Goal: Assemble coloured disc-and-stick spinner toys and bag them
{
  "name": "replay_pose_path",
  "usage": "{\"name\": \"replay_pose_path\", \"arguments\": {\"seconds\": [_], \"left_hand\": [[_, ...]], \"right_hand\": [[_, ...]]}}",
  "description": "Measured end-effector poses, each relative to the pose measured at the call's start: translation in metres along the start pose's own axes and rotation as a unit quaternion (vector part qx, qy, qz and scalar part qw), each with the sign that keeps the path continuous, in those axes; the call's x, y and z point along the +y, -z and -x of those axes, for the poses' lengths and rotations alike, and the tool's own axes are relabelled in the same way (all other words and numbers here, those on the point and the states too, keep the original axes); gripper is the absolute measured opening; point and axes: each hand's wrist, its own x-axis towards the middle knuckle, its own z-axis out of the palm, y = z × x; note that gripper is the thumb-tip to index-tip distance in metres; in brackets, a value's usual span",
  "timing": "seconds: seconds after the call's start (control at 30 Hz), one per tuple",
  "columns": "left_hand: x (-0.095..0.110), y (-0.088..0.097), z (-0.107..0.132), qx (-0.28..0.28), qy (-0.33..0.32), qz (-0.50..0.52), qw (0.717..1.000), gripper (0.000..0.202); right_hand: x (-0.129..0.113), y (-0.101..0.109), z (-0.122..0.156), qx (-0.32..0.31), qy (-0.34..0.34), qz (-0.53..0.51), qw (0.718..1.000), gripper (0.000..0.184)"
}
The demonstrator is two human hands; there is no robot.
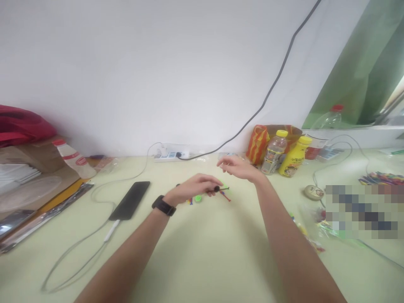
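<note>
Pale green tabletop (195, 261) runs up to a white wall (142, 75), with a power strip (168, 156) at its foot. Above the table, the left hand (195, 186) (black watch (164, 205) on its wrist) pinches a thin black-ended rod (216, 189). Small plastic pieces lie beneath and beside it, among them a green round one (198, 198). Farther right, the right hand (238, 168) hovers, fingers loosely bent and slightly apart, near two yellow-capped bottles (274, 155).
</note>
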Motion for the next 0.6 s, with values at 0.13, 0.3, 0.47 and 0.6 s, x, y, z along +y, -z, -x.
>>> {"name": "replay_pose_path", "arguments": {"seconds": [0.13, 0.3, 0.47, 0.6], "left_hand": [[-0.007, 0.022, 0.0, 0.074, -0.008, 0.166, 0.983, 0.028], [-0.006, 0.029, 0.001, 0.118, -0.009, 0.202, 0.972, 0.025], [-0.007, 0.028, -0.001, 0.118, -0.009, 0.206, 0.971, 0.026], [-0.009, 0.031, -0.002, 0.121, -0.013, 0.217, 0.969, 0.024]], "right_hand": [[-0.015, -0.003, 0.002, -0.033, 0.103, -0.052, 0.993, 0.015], [-0.025, -0.019, -0.003, -0.052, 0.15, -0.061, 0.985, 0.017], [-0.022, -0.031, -0.009, -0.015, 0.171, -0.026, 0.985, 0.012], [-0.019, -0.03, -0.01, -0.021, 0.175, -0.051, 0.983, 0.024]]}}
